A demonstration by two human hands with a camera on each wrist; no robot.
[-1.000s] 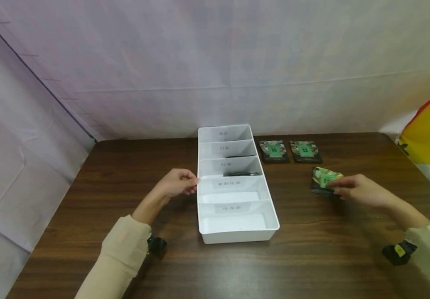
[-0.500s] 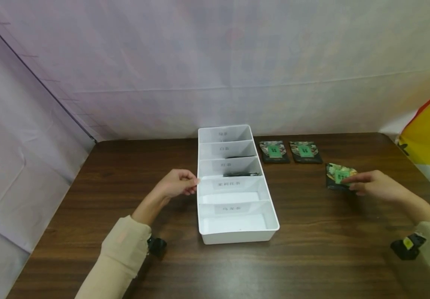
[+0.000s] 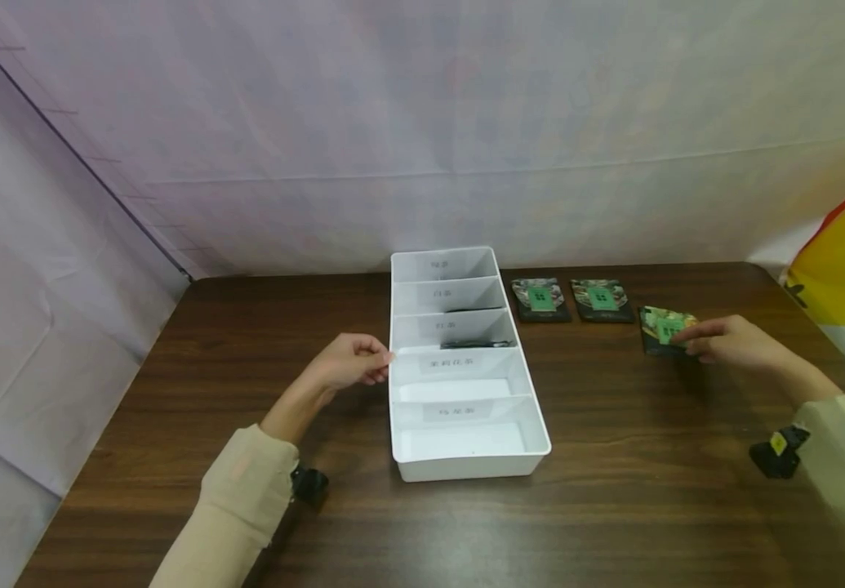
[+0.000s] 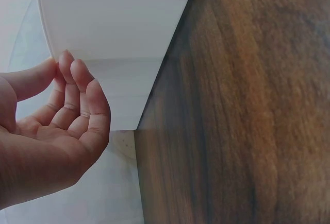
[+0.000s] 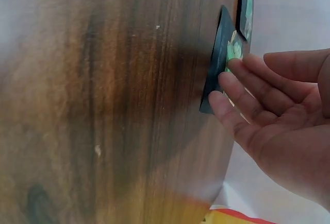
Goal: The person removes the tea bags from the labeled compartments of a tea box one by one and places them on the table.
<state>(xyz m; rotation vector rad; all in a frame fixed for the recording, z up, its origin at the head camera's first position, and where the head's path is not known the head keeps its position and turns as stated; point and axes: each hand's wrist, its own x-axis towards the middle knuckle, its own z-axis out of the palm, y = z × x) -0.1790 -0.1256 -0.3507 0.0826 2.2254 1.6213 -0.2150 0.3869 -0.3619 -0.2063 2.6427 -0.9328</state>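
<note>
A white box (image 3: 466, 469) with several labelled compartments stands on the table. My left hand (image 3: 349, 359) pinches its left rim between thumb and fingertips, seen closely in the left wrist view. On the right, a dark sachet with a green label (image 3: 655, 325) lies flat, and the fingertips of my right hand (image 3: 736, 346) rest on its right part. In the right wrist view my thumb stays apart from the sachet (image 5: 217, 54). Two similar sachets, one left (image 3: 541, 299) and one right (image 3: 602, 299), lie side by side behind it.
Dark sachets (image 3: 477, 344) show inside some of the box's farther compartments. The brown wooden table (image 3: 613, 506) ends at a white cloth backdrop (image 3: 304, 220). A yellow and red cloth (image 3: 844, 261) hangs at the far right.
My right hand has slid the sachet to the right and then away from me, bringing it nearly in line with the other two. My left hand has stayed at the box's rim.
</note>
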